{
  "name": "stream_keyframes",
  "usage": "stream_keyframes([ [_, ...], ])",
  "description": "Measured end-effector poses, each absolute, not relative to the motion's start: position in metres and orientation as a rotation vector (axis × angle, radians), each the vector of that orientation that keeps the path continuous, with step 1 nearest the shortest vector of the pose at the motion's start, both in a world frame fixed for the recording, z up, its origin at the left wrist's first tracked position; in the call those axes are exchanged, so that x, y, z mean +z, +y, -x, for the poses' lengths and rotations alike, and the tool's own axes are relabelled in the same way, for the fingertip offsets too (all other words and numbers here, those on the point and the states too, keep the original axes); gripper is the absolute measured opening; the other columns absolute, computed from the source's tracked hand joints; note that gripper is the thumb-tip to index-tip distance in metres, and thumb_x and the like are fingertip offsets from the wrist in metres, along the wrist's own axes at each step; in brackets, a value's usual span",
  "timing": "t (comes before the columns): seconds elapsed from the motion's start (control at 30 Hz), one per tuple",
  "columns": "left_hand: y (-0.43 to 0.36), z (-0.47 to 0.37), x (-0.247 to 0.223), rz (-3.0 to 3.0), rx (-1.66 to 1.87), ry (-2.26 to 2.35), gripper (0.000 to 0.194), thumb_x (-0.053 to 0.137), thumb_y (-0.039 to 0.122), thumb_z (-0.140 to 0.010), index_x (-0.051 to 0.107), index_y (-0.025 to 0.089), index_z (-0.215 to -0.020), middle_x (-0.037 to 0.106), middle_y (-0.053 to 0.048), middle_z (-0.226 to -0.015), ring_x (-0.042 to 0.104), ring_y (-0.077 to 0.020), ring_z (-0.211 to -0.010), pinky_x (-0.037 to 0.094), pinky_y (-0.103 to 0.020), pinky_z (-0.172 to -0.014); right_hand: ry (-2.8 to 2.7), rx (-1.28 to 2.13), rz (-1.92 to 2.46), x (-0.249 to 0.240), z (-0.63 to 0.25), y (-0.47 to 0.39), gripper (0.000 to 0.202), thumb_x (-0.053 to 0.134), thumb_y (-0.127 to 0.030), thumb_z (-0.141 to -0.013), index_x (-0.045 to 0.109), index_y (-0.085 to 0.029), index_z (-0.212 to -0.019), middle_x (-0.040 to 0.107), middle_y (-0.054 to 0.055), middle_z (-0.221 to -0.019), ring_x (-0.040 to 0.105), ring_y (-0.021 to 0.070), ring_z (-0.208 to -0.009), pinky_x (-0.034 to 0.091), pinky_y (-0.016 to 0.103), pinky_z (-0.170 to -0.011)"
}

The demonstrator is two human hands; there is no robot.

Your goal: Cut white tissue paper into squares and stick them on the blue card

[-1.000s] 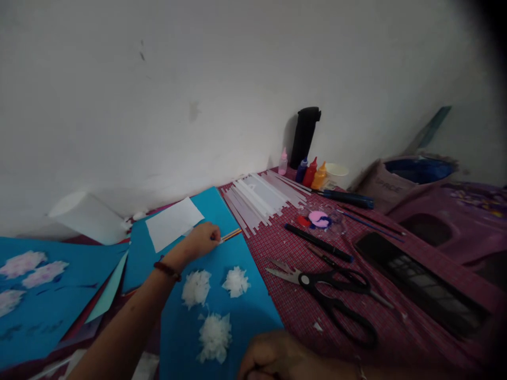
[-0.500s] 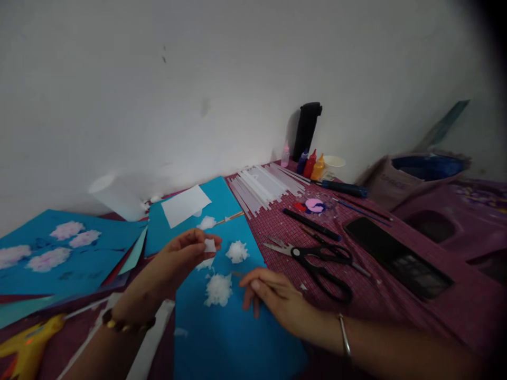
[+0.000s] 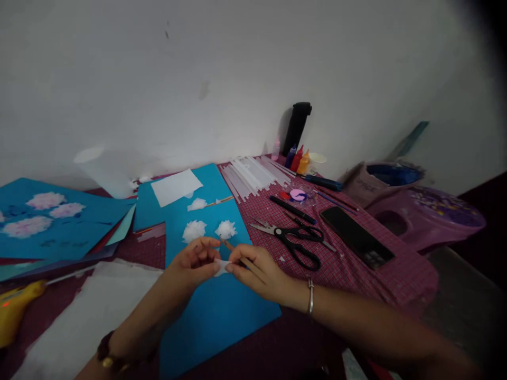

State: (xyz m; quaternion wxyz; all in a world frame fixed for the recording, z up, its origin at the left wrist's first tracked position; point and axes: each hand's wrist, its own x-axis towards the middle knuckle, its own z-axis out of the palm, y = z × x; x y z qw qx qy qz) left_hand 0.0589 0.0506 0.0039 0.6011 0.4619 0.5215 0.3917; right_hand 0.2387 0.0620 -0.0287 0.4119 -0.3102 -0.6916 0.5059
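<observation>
My left hand [image 3: 198, 262] pinches one side of a small piece of white paper [image 3: 222, 267]. The other side of that piece is between the fingertips of my right hand [image 3: 259, 269], which also holds a thin wooden stick [image 3: 253, 267] across its fingers. Both hands are over a blue sheet [image 3: 222, 322]. Just beyond them on the sheet lie two fluffy white paper clusters, one at the left [image 3: 194, 230] and one at the right [image 3: 226, 229]. A smaller white tuft [image 3: 197, 203] lies farther back beside a brown stick.
Black-handled scissors [image 3: 297, 240], a phone [image 3: 356, 236] and pens lie at the right. Paint bottles [image 3: 297, 158] and white strips [image 3: 255, 177] are at the back. At the left are a yellow glue gun [image 3: 19, 306], white sheets [image 3: 91, 311] and blue paper with pink flowers [image 3: 99, 211].
My hands have come together, and my right hand now also grips the small white paper. The camera view has shifted, showing more of the white sheets at the left.
</observation>
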Motion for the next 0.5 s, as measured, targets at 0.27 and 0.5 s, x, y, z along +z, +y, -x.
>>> stream_keyframes([
  [0.27, 0.053, 0.02, 0.009, -1.128, 1.016, 1.577, 0.024, 0.08, 0.034, -0.059, 0.067, 0.021, -0.075, 0.065, 0.001, -0.075, 0.058, -0.0148, -0.07, 0.047, -0.026, -0.065, -1.93, 1.279, 0.697, -0.036, -0.249, 0.068, 0.038, 0.034, -0.037, -0.099, 0.049, -0.018, -0.129, 0.058, 0.004, -0.088, 0.054, 0.0131, -0.075, 0.047, 0.028, -0.069],
  [0.5, 0.064, 0.034, -0.023, -1.122, 0.915, 1.422, 0.017, 0.073, 0.033, -0.069, 0.064, 0.02, -0.075, 0.058, 0.003, -0.067, 0.051, -0.0109, -0.06, 0.042, -0.022, -0.055, -2.368, 1.0, 0.466, -0.043, -0.241, 0.069, 0.034, 0.04, -0.032, -0.099, 0.055, -0.018, -0.126, 0.061, 0.007, -0.101, 0.055, 0.0159, -0.094, 0.044, 0.033, -0.086],
])
